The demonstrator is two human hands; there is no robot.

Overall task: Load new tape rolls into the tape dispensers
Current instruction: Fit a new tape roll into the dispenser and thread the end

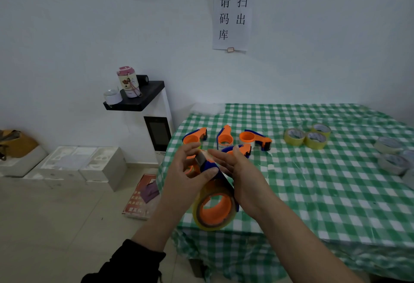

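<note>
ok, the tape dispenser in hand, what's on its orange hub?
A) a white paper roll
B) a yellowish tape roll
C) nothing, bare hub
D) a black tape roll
B: a yellowish tape roll rings the orange hub of the tape dispenser that the left hand holds.

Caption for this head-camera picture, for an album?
Left hand grips a tape-loaded dispenser, right hand touching its tip, over a checked table.
</note>
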